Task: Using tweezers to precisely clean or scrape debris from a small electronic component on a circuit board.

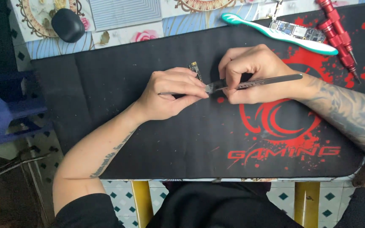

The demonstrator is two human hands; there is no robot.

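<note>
Steel tweezers (254, 82) are pinched in the right hand (254, 76), fingers curled tight round the shaft, with the long handle end sticking out past the wrist side. Their tips meet the left hand (172, 95) right at its fingertips, where thumb and forefinger are closed on a small circuit board (195, 69). Only the top corner of that board pokes up just above the pinch, so I can't tell how much of it is hidden in the fingers. A thin dark tool tip seems to show under the left fingers too, hard to say what it is.

Both hands sit on a black desk mat (106, 105) with red splatter art. Up and to the right of the grip lies a white and teal toothbrush (275, 31), with a bigger circuit board (296, 30) tucked against it and red screwdrivers (339, 31) just beyond. Well off to the upper left there's a black earbud case (67, 25).
</note>
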